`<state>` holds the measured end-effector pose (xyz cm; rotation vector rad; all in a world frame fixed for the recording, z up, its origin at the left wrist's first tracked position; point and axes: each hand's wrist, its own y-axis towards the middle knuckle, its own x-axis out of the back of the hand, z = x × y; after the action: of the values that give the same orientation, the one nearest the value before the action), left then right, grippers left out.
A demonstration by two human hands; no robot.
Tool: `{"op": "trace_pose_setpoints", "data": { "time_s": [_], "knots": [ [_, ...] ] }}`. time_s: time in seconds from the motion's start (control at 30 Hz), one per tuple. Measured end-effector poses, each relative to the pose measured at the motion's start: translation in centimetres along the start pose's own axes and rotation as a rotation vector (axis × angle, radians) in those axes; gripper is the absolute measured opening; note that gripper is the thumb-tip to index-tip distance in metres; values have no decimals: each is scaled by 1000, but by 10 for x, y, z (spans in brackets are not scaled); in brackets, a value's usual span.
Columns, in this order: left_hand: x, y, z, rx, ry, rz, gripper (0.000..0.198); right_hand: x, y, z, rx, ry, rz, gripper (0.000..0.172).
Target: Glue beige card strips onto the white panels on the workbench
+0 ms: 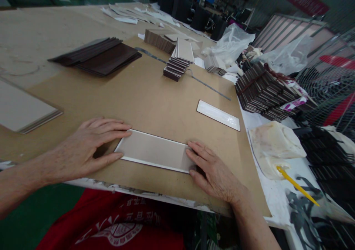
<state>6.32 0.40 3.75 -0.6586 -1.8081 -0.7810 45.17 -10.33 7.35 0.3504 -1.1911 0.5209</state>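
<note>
A long grey panel with white edges (155, 151) lies flat on the brown board (133, 102) near the table's front edge. My left hand (95, 146) rests at its left end, fingers spread, fingertips touching the corners. At the right end, my right hand (209, 168) touches the panel with its fingertips, the thumb apart from the fingers. Neither hand is wrapped round it. Farther right lies a strip with a glossy white face (218, 115), touched by neither hand.
Dark sheets (102, 56) lie at the back left, grey boards (24, 106) at the far left. A small stack of strips (179, 60) stands behind. On the right are bundled dark strips (263, 89) and a whitish container (274, 143) with a yellow stick (298, 186).
</note>
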Motion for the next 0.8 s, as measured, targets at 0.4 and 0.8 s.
{"op": "trace_pose_setpoints", "data": {
  "time_s": [0.4,0.8],
  "knots": [
    [13,11,-25,-145,184,62,48,13,19,40,-91,-156,97,53],
    [2,11,-40,-16,148,118,72,-5,9,40,-147,-295,34,61]
  ]
}}
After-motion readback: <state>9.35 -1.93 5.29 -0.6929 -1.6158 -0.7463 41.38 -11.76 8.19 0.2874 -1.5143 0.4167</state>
